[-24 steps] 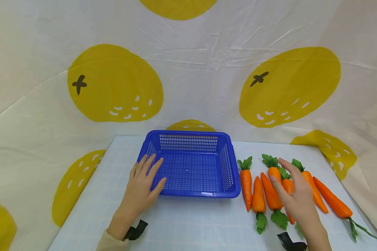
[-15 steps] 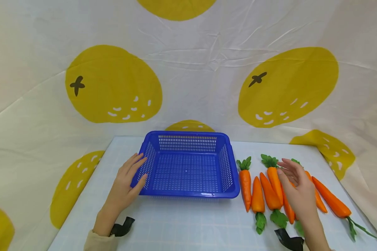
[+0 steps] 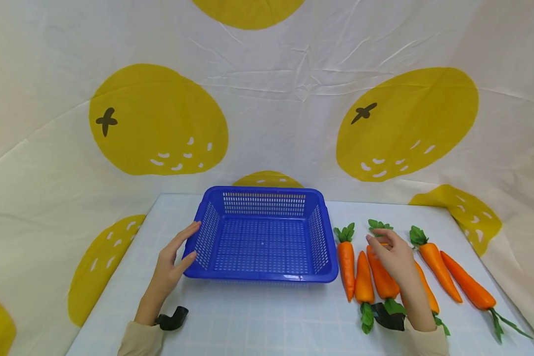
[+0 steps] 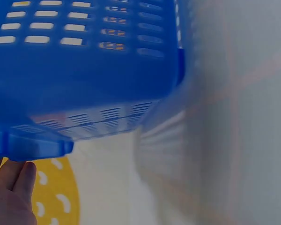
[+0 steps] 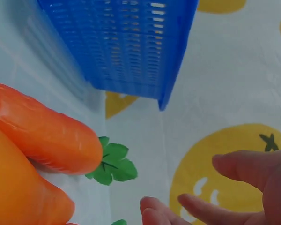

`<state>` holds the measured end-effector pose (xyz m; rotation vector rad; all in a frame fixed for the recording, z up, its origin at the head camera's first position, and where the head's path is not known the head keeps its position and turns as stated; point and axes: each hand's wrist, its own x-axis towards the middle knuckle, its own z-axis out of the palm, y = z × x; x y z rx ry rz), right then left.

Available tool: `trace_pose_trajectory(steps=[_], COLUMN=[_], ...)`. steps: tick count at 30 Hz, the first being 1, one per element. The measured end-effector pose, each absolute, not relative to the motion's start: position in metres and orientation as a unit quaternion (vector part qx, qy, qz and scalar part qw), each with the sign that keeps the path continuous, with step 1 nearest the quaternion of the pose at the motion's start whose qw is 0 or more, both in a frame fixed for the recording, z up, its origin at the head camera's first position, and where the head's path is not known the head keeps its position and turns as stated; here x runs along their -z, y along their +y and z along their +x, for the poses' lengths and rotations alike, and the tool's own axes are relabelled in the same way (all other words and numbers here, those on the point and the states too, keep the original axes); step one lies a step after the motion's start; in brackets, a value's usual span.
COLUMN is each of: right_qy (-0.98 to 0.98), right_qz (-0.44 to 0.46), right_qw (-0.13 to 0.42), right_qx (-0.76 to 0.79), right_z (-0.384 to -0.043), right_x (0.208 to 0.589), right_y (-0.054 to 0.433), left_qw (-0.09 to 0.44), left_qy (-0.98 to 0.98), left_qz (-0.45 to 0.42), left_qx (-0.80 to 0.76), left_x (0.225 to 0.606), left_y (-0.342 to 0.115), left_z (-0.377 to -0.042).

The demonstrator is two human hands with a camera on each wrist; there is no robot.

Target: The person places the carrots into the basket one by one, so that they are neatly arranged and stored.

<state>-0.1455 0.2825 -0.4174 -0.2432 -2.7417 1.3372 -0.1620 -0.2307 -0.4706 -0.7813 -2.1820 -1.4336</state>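
A blue plastic basket (image 3: 267, 277) with slotted walls sits in the middle of the table, holding nothing. My left hand (image 3: 171, 262) is at its left side, thumb and fingers spread, fingertips right at the rim. In the left wrist view those fingers (image 4: 23, 185) show below the basket's lip (image 4: 37, 150). My right hand (image 3: 393, 259) hovers over a group of orange carrots, fingers loosely bent with nothing between them. It partly hides a carrot (image 3: 380, 277). To its left lie two more, a slim carrot (image 3: 347, 269) beside the basket and a shorter carrot (image 3: 363, 284).
On the right are a carrot (image 3: 440, 272) with leaves at the back and another (image 3: 469, 284) with a stringy green stem near the table's edge. Behind the table (image 3: 267, 321) hangs a cream cloth (image 3: 285, 128) with yellow fruit prints. Black straps circle both wrists.
My left hand has moved left from over the basket to its left rim. My right hand has shifted left across the carrots, uncovering the leafy carrot on the right.
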Motion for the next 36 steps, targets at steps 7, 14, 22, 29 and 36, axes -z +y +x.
trace_pose_trajectory(steps=[7, 14, 22, 29, 36], right_qy=[-0.919, -0.938, -0.949, -0.956, -0.97], right_qz=[-0.09, -0.079, -0.069, -0.066, -0.05], right_qw=[-0.018, -0.032, -0.022, -0.02, -0.003], right_qx=[-0.384, -0.336, -0.306, -0.284, -0.239], right_z=[-0.16, -0.164, -0.164, -0.166, -0.167], right_x=[0.436, 0.452, 0.458, 0.466, 0.467], right_y=[0.275, 0.266, 0.255, 0.247, 0.241], left_qw=[0.2, 0.219, 0.123, 0.075, 0.075], left_qy=[-0.772, -0.846, -0.948, -0.964, -0.964], left_qz=[-0.307, -0.341, -0.243, -0.193, -0.189], left_qx=[0.519, 0.347, 0.164, 0.164, 0.169], left_x=[0.486, 0.477, 0.451, 0.448, 0.447], left_y=[-0.232, -0.232, -0.214, -0.208, -0.205], left_z=[-0.17, -0.166, -0.157, -0.156, -0.157])
